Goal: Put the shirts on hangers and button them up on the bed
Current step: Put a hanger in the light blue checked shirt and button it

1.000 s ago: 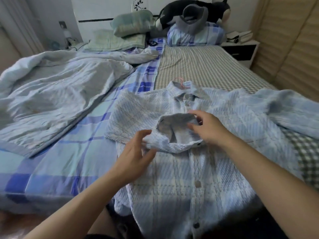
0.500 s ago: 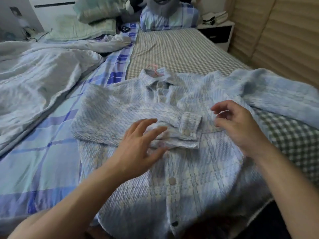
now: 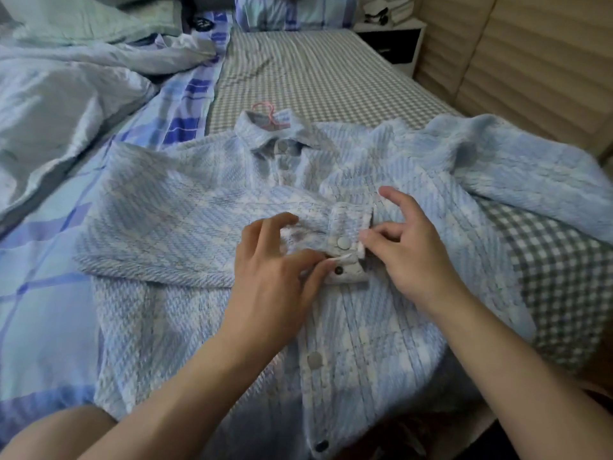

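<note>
While both hands work at its middle, the pale blue plaid textured shirt (image 3: 185, 227) lies front-up on the bed (image 3: 318, 78), collar away from the hands. Left hand (image 3: 275, 270) pinches the folded-over sleeve cuff (image 3: 348, 247) at its near edge, fingers curled. Right hand (image 3: 411, 250) pinches the cuff's other end between thumb and a finger, index finger raised.

Surface: grey-and-white checked sheet beyond and right of the hands; blue plaid sheet (image 3: 33, 260) to their left, under a crumpled pale blue quilt (image 3: 66, 94). Beige ribbed wall panel (image 3: 530, 61) past the right hand. White-and-black nightstand (image 3: 394, 41) far beyond it.

Hidden or unclear: only the hook of the pink wire hanger (image 3: 265, 111) shows at the collar; the rest is inside the shirt. Pillows at the top edge are cut off. Whether the lower cuff snap is closed cannot be told. Shirt hem runs out of view below the forearms.
</note>
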